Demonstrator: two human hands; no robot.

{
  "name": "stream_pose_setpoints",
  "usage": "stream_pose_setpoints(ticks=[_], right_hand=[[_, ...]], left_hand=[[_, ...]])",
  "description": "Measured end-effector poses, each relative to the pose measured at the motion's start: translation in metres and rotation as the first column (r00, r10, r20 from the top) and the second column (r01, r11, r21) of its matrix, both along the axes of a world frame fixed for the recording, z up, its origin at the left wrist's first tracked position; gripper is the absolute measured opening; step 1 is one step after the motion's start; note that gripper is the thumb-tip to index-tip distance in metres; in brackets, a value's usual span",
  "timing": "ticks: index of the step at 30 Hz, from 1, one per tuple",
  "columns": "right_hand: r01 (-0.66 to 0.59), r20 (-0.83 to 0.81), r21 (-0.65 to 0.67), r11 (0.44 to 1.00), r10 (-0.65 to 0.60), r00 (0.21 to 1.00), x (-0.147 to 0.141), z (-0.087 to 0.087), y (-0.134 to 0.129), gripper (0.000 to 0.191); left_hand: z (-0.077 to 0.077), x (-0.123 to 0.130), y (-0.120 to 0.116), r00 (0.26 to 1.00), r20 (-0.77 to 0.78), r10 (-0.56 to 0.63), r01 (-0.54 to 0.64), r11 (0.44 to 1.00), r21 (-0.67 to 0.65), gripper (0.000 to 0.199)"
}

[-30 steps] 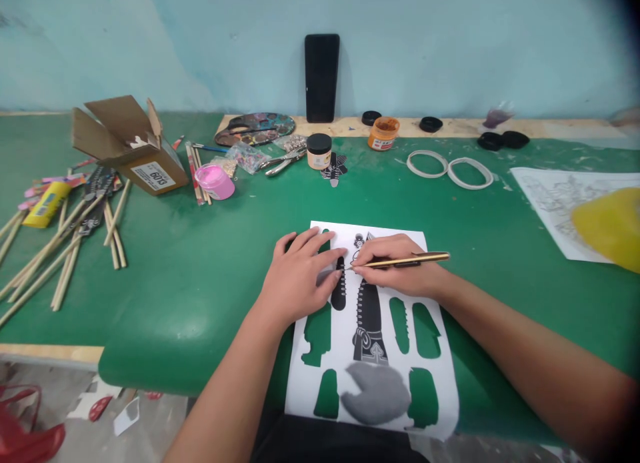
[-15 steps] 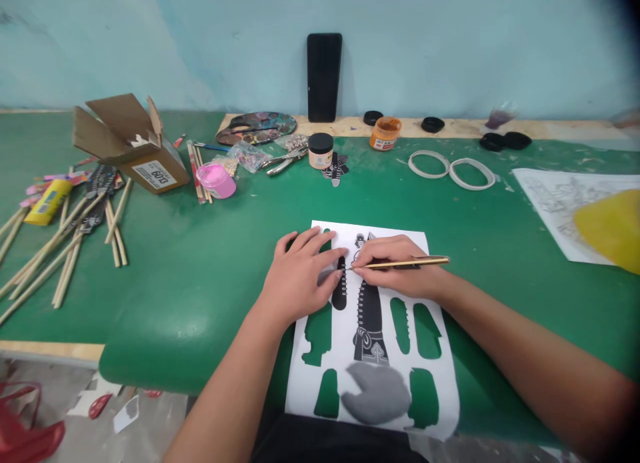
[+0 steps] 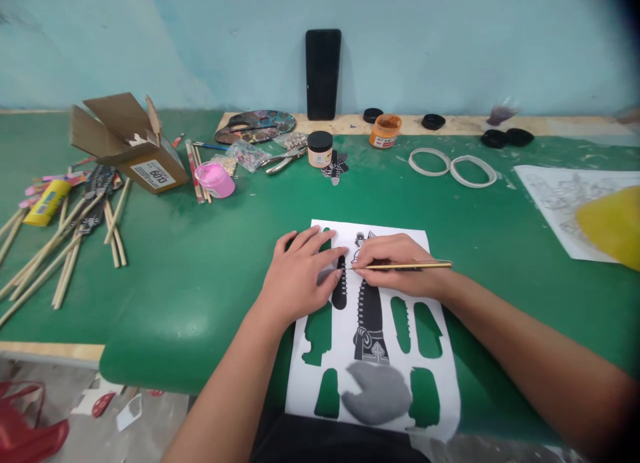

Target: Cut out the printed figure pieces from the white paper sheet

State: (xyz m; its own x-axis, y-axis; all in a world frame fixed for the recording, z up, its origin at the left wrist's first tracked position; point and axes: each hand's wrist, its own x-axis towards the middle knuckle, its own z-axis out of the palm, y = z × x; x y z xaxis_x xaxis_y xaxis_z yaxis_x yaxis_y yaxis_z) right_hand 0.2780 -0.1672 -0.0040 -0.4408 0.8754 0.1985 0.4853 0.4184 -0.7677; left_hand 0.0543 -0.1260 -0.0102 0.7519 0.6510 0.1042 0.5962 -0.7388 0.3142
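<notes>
Head view: right hand (image 3: pixel 397 266) pinches brush (image 3: pixel 405 267), tip on black figure (image 3: pixel 371 313); left hand (image 3: pixel 300 276) flat, fingers spread, pressing sheet (image 3: pixel 373 329) on green table (image 3: pixel 200 263).

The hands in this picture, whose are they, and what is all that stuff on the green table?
They belong to one person. The camera sits on that person's head and looks down, so you see both arms reaching out from below. The left hand lies flat on a white paper sheet with shapes cut out of it and black printed figures. The right hand holds a thin gold tool like a pen, its tip on the sheet. On the green table lie sticks, a cardboard box, a pink paint pot, a paint palette, pliers and two white rings. A black phone leans on the wall.
</notes>
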Motion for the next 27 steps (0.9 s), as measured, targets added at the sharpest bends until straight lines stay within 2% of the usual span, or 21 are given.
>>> stream_pose_setpoints(ticks=[7,12,17,22,25,27], right_hand=[[0.019,-0.021,-0.046,0.999,-0.02,1.0,0.001,0.0,-0.001,0.009],[0.229,-0.113,-0.214,0.95,-0.257,0.96,0.001,0.0,-0.001,0.009],[0.329,-0.054,-0.061,0.942,-0.332,0.942,-0.001,0.001,-0.003,0.008],[0.526,-0.087,0.038,0.85,-0.522,0.849,0.006,0.016,-0.007,0.009],[0.584,-0.145,-0.024,0.811,-0.581,0.801,0.011,0.028,-0.011,0.011],[0.576,-0.161,-0.075,0.814,-0.58,0.799,0.011,0.032,-0.014,0.012]], left_hand=[[0.0,-0.001,0.001,1.0,-0.006,0.0,0.0,1.0,-0.005,0.035],[-0.001,0.0,0.0,1.0,-0.006,-0.006,0.006,1.0,0.008,0.035],[0.002,-0.001,-0.005,0.999,-0.024,0.023,-0.022,0.999,0.037,0.036],[0.012,-0.008,-0.023,0.976,-0.071,0.206,-0.196,0.973,0.124,0.038],[0.016,-0.008,-0.043,0.91,-0.083,0.406,-0.383,0.901,0.206,0.038],[0.018,-0.004,-0.058,0.847,-0.077,0.525,-0.495,0.834,0.243,0.039]])
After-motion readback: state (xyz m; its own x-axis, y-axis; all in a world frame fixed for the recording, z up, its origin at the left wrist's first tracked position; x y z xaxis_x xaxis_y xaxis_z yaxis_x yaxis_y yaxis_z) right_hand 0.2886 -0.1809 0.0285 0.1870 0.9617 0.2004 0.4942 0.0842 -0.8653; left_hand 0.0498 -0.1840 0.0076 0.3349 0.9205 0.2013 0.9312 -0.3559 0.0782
